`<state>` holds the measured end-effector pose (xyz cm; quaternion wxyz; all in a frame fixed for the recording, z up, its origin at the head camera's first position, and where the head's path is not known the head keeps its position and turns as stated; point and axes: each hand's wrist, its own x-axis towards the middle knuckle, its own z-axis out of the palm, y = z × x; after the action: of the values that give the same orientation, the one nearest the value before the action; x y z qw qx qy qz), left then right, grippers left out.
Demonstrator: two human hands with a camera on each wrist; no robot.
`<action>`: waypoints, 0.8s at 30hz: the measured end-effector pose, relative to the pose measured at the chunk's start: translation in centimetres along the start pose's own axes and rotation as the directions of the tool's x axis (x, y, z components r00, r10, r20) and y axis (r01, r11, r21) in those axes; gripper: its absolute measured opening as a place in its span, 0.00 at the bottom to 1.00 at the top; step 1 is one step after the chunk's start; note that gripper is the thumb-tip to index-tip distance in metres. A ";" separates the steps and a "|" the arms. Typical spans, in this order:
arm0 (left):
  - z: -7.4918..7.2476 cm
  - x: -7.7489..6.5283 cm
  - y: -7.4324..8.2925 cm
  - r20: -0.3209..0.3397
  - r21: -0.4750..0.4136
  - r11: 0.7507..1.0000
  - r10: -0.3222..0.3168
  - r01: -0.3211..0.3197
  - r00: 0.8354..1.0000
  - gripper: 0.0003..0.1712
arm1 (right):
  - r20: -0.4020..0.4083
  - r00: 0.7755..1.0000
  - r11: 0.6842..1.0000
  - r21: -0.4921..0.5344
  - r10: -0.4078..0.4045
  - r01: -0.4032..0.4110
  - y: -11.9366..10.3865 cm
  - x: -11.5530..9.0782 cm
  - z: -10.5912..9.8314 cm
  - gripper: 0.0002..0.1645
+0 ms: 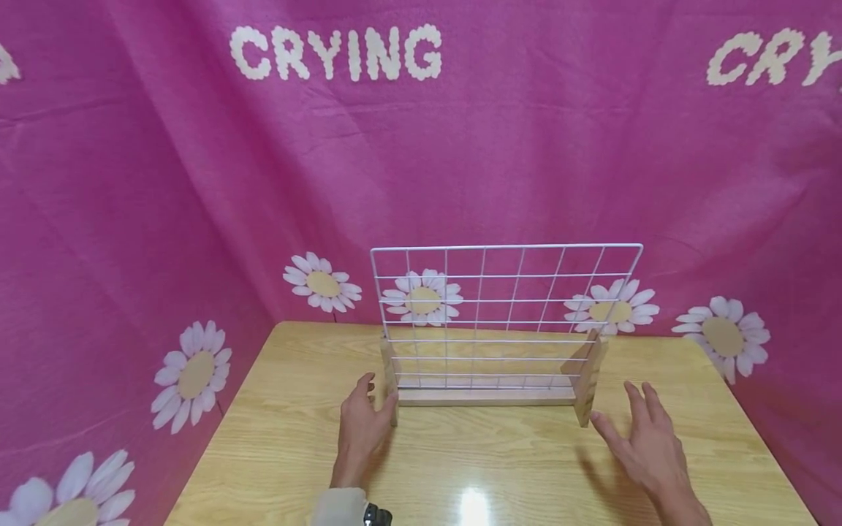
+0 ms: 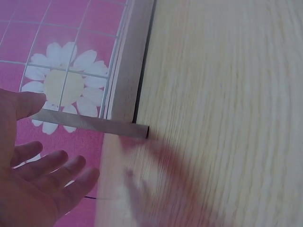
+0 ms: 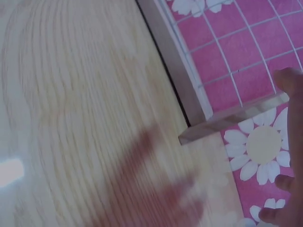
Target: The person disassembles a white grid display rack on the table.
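A rack with a white wire grid (image 1: 498,299), wooden end pieces and a wooden base board (image 1: 487,397) stands upright on the table (image 1: 460,446). My left hand (image 1: 363,424) is beside the rack's left end piece (image 1: 389,380), its thumb right at the wood and its fingers loosely spread. On the other side, my right hand (image 1: 647,446) is spread next to the right end piece (image 1: 590,380), thumb tip close to its lower front corner. Both wrist views show the fingers relaxed around nothing, with the left hand (image 2: 42,175) palm toward the rack's end.
A pink cloth (image 1: 500,161) with white daisies and letters hangs behind the table and down its left side. The table's back edge runs just behind the rack. A bright light reflection lies on the wood at the front.
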<state>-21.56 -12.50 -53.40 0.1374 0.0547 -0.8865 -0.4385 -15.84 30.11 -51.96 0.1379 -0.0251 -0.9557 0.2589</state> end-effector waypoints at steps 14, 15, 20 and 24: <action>1.0 0.7 0.2 -0.037 -0.120 0.992 -0.036 0.031 0.999 0.23 | -0.110 0.994 0.994 0.106 -0.018 0.030 -2.3 -0.1 0.4 0.47; 1.1 0.8 0.2 -0.038 -0.124 0.992 -0.034 0.030 0.999 0.22 | -0.126 0.992 0.992 0.120 -0.024 0.039 -2.5 -0.1 0.5 0.47; 1.6 1.2 0.4 -0.039 -0.139 0.990 -0.030 0.024 0.999 0.17 | -0.147 0.989 0.987 0.151 -0.032 0.055 -3.4 -0.2 0.8 0.46; 1.8 1.3 0.5 -0.054 -0.138 0.990 -0.012 0.004 0.998 0.14 | -0.140 0.990 0.987 0.149 -0.032 0.053 -3.8 -0.1 1.1 0.46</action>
<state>-23.36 -11.06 -53.77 0.1633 0.0605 -0.8498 -0.4975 -15.95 26.23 -50.99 0.2104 -0.0117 -0.9217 0.3257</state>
